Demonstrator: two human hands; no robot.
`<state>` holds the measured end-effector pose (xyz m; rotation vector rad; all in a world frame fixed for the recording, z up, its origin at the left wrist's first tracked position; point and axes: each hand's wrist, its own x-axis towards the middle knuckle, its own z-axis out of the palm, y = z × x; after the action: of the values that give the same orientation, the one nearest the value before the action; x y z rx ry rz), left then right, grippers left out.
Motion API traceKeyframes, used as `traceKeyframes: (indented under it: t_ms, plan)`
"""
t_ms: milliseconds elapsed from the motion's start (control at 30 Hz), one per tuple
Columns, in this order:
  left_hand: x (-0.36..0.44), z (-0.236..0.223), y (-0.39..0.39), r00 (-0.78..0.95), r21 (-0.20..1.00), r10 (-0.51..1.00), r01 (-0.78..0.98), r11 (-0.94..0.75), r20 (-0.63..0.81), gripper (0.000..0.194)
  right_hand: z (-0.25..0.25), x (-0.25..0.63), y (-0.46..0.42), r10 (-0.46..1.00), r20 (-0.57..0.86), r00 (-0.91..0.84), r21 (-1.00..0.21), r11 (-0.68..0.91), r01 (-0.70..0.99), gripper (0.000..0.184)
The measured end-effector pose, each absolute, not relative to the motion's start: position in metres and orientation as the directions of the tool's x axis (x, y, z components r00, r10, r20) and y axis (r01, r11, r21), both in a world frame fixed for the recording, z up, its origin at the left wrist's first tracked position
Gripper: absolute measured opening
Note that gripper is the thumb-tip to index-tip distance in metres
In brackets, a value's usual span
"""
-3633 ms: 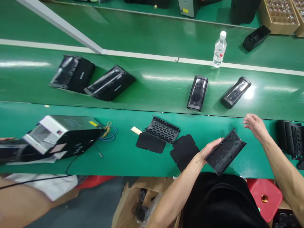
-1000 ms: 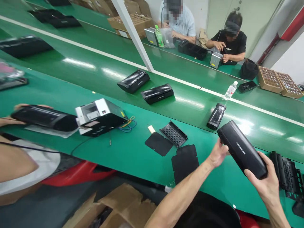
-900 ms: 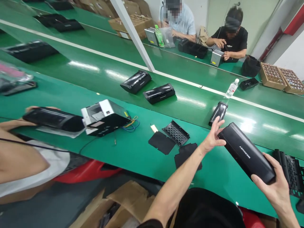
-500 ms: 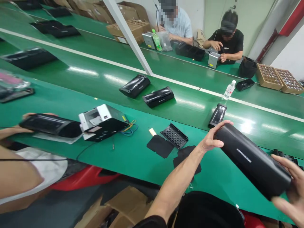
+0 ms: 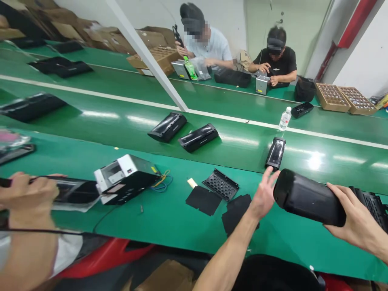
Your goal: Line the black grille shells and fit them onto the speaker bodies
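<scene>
My right hand [image 5: 353,206] is closed around the right end of a long black speaker housing [image 5: 315,198], which is held above the green bench. At its left end, my left hand [image 5: 263,196] has its fingers stretched out; whether they touch the housing I cannot tell. A smaller-looking black housing [image 5: 275,153] stands on the belt just beyond those fingers. To the left of my forearm lie a black perforated grille [image 5: 220,184], a black sheet [image 5: 203,201] and a stack of black sheets [image 5: 238,214]. More black grilles [image 5: 371,208] sit behind my right hand.
A white-and-black machine [image 5: 127,178] with wires stands on the bench [image 5: 169,226]. A co-worker's hands [image 5: 28,190] hold a tool beside it. Two black housings [image 5: 198,137] and a water bottle [image 5: 285,119] are on the belt. Two people work across it, near boxes of parts [image 5: 332,97].
The housing has turned: its lettered side no longer shows and its left end faces me more. My left hand has let go of it, fingers extended. The neighbour's hands have come forward with a tool.
</scene>
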<state>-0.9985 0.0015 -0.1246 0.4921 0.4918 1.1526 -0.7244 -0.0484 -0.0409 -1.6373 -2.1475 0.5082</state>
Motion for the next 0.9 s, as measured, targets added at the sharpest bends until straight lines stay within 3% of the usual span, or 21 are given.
traceKeyframes:
  t_ms: [67,167,300,400,467,667,900]
  plan:
    - [-1.017,-0.124,0.000,0.379,0.789,0.925,-0.558,0.257,-0.033,0.127,-0.042,-0.720,-0.051,0.940,0.063,-0.335,-0.346,0.335,0.876,0.086]
    - [-1.025,-0.127,-0.002,0.484,0.947,0.874,-0.258,0.193,-0.046,0.113,-0.053,-0.716,-0.051,0.929,-0.034,-0.369,-0.298,0.343,0.891,0.087]
    - [-1.022,-0.138,-0.009,0.475,0.945,0.877,-0.245,0.215,-0.076,0.098,-0.067,-0.708,-0.061,0.962,-0.036,-0.269,-0.495,0.217,0.841,0.098]
    - [-1.027,-0.143,-0.012,0.454,0.929,0.889,-0.298,0.218,-0.063,0.095,-0.077,-0.706,-0.075,0.989,-0.027,-0.149,-0.720,0.084,0.689,0.110]
    - [-1.031,-0.144,-0.011,0.448,0.933,0.891,-0.291,0.214,-0.065,0.093,-0.084,-0.710,-0.082,0.994,-0.066,-0.090,-0.810,-0.001,0.587,0.108]
    - [-1.028,-0.150,-0.010,0.419,0.944,0.899,-0.226,0.239,-0.128,0.088,-0.096,-0.726,-0.090,0.993,-0.114,0.026,-0.890,-0.114,0.442,0.086]
    - [-1.024,-0.176,-0.020,0.412,0.905,0.875,-0.220,0.365,-0.252,0.089,-0.110,-0.721,-0.094,0.927,-0.374,0.003,-0.885,-0.358,0.298,0.097]
